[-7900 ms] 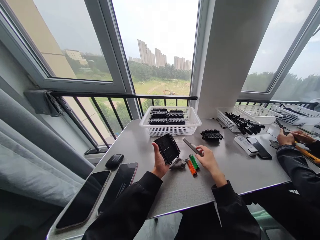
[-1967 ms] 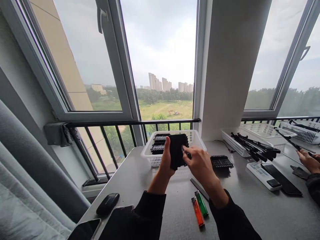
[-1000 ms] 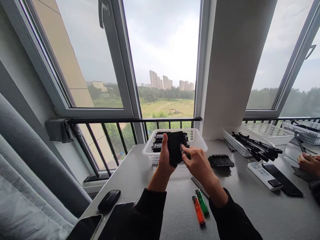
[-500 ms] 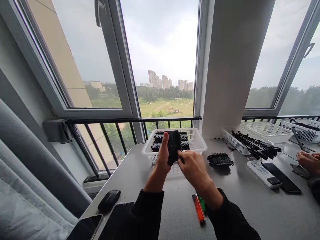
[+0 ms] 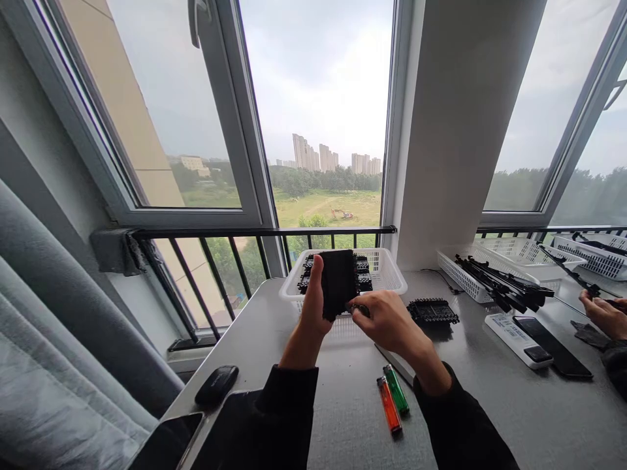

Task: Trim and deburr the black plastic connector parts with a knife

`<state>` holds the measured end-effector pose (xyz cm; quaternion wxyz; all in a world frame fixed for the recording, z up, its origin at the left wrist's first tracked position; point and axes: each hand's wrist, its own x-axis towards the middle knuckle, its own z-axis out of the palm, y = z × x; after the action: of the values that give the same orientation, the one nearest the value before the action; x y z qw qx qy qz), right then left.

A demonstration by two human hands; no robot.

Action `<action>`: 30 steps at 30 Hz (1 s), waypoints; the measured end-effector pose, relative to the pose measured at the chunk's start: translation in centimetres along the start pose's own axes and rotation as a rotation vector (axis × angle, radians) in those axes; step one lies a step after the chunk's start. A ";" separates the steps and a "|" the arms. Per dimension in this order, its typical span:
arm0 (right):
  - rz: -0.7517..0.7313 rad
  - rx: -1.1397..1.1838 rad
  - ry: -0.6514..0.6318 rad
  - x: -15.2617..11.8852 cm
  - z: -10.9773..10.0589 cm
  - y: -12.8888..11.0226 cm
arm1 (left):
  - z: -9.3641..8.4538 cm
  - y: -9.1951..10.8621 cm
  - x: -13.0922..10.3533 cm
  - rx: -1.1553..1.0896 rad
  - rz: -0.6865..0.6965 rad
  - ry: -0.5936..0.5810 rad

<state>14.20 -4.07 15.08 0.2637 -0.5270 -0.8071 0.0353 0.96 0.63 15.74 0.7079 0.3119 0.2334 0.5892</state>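
My left hand (image 5: pixel 311 307) is closed round a flat black rectangular plastic part (image 5: pixel 339 284), its thumb along the left edge. The part is held up in front of a white basket (image 5: pixel 392 287) that holds several black toothed plastic parts (image 5: pixel 363 271). At the lower right corner of the held part, my right hand (image 5: pixel 386 323) is closed in a pinch. Something small and dark shows at its fingertips, too small to name. Under the right wrist a thin grey strip (image 5: pixel 394 365) is partly hidden. Another black toothed part (image 5: pixel 433 311) lies right of my right hand.
An orange lighter (image 5: pixel 389 406) and a green lighter (image 5: pixel 396 390) lie near me. Phones (image 5: pixel 552 347), a white power bank-like device (image 5: pixel 518 339) and a black case (image 5: pixel 216 385) are on the table. Baskets (image 5: pixel 465 281) and a co-worker's hand (image 5: pixel 603 314) are at right.
The held part has turned to show its broad face more squarely. My right hand has shifted slightly right, uncovering the green lighter. At right, the co-worker's hand has raised a long black piece.
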 end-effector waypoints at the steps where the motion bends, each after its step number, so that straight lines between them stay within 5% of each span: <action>1: 0.004 0.007 0.004 -0.1 -0.1 -0.1 | 0.0 -0.1 0.1 -0.004 -0.004 -0.006; 13: -0.090 0.273 -0.044 -1.0 -1.2 -0.7 | -0.6 -1.1 0.4 -0.023 -0.043 -0.089; 20: 0.066 0.235 0.396 -0.8 -1.9 0.8 | 0.0 -1.8 0.2 -0.067 -0.115 -0.054; 25: 0.092 -0.083 0.209 -0.2 -0.1 -0.7 | 0.2 -1.8 0.1 -0.126 -0.108 -0.041; 30: 0.071 -0.134 0.035 0.0 0.5 -1.8 | 0.0 -1.2 0.2 -0.201 -0.010 0.009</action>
<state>12.43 -4.76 15.23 0.2405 -0.5725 -0.7836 -0.0189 1.77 0.74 14.89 0.7374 0.2355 0.1777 0.6077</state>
